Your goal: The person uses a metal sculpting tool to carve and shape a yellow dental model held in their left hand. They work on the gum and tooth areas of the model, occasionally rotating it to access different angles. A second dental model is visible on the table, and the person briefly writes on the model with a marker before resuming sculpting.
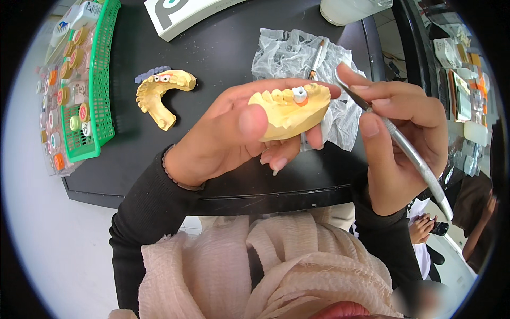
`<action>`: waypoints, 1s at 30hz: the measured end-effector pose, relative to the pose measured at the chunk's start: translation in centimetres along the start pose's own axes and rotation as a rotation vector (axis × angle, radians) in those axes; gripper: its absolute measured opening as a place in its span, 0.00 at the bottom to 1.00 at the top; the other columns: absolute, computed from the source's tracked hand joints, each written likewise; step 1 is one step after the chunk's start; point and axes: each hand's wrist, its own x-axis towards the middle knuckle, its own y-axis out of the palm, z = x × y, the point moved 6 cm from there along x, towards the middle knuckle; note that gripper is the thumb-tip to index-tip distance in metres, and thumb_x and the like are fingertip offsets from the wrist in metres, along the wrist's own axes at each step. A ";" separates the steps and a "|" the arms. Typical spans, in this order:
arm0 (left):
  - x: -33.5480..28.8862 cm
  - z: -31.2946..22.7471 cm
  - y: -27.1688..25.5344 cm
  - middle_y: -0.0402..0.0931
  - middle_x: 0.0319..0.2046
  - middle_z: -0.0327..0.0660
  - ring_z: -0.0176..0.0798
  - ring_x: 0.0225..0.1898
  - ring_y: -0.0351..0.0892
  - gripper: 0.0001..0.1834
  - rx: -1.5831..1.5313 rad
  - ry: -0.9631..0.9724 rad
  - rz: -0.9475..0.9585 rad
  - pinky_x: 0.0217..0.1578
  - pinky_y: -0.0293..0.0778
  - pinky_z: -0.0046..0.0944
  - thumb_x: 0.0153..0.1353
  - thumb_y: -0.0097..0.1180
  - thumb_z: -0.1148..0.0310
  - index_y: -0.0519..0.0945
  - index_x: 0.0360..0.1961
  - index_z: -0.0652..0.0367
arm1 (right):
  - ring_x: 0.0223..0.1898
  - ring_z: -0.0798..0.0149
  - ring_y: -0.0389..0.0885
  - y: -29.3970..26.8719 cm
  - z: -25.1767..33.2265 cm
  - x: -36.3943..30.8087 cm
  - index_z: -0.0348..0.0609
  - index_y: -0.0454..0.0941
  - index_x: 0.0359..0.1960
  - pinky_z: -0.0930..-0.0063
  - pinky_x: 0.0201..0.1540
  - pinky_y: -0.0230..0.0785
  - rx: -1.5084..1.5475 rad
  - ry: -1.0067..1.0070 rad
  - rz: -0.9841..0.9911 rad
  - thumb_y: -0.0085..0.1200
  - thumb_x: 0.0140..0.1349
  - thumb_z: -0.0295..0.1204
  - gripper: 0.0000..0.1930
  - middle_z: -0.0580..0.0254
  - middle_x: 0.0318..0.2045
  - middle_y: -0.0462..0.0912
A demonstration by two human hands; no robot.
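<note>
Held up over the table's front part, a yellow dental model [292, 118] is gripped between the thumb and fingers of my left hand [212, 127]. One tooth on it is a white-grey crown [300, 94], with an orange-pink gum band just below. My right hand [406, 122] holds a metal dental carving tool [411, 151] like a pen. Its curved, pointed tip is close to the model's right end, apart from the crown. A second yellow dental model [154, 101], curved like an arch, lies on the table to the left, a purple-blue piece [151, 73] at its back.
A green basket [109, 69] with several small jars stands at the left. Crumpled white tissue [281, 53] lies behind my hands, a brush [319, 56] on it. A white box [186, 16] and a cup of cloudy liquid [350, 9] are at the back. Another person's hands [422, 228] hold a dark object at the right.
</note>
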 end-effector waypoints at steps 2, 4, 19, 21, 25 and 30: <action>-0.2 0.0 -0.2 0.71 0.34 0.52 0.26 0.17 0.65 0.62 0.061 -0.027 0.014 0.17 0.63 0.20 0.36 0.42 0.21 0.58 0.58 0.69 | 0.42 0.48 0.77 0.1 -0.3 0.0 0.36 0.65 0.34 0.55 0.50 0.68 0.108 0.049 -0.003 0.52 0.53 0.20 0.09 0.45 0.36 0.75; -0.4 0.2 -0.4 0.71 0.32 0.50 0.26 0.17 0.64 0.62 0.048 -0.038 -0.015 0.15 0.62 0.19 0.36 0.38 0.20 0.60 0.56 0.69 | 0.43 0.48 0.77 0.5 -0.4 -0.1 0.37 0.63 0.35 0.56 0.50 0.69 0.293 0.120 -0.051 0.53 0.55 0.24 0.11 0.43 0.37 0.75; -0.9 0.4 -1.1 0.73 0.31 0.47 0.29 0.21 0.69 0.54 -0.051 0.031 -0.094 0.13 0.65 0.21 0.43 0.32 0.24 0.66 0.51 0.68 | 0.37 0.50 0.80 1.2 0.3 -0.4 0.35 0.65 0.35 0.62 0.43 0.74 -0.098 -0.078 0.122 0.52 0.54 0.17 0.10 0.39 0.32 0.78; -0.9 0.3 -0.9 0.74 0.28 0.44 0.27 0.16 0.67 0.41 -0.181 0.138 -0.054 0.17 0.66 0.23 0.54 0.35 0.33 0.70 0.46 0.65 | 0.38 0.49 0.80 1.3 0.4 -0.3 0.34 0.66 0.35 0.62 0.43 0.73 -0.146 -0.115 0.161 0.53 0.53 0.16 0.10 0.39 0.32 0.78; -0.9 0.1 -0.8 0.74 0.27 0.43 0.27 0.15 0.66 0.37 -0.192 0.169 -0.046 0.19 0.67 0.24 0.58 0.36 0.37 0.72 0.43 0.65 | 0.38 0.49 0.80 1.5 0.5 -0.3 0.34 0.66 0.34 0.62 0.43 0.73 -0.206 -0.153 0.184 0.54 0.52 0.15 0.10 0.39 0.33 0.78; -0.8 -0.1 -0.6 0.73 0.26 0.43 0.28 0.16 0.66 0.37 -0.167 0.163 -0.040 0.19 0.66 0.25 0.59 0.36 0.38 0.72 0.41 0.67 | 0.38 0.50 0.80 2.2 1.3 0.0 0.33 0.67 0.34 0.63 0.43 0.73 -0.414 -0.130 0.316 0.54 0.51 0.15 0.10 0.40 0.33 0.78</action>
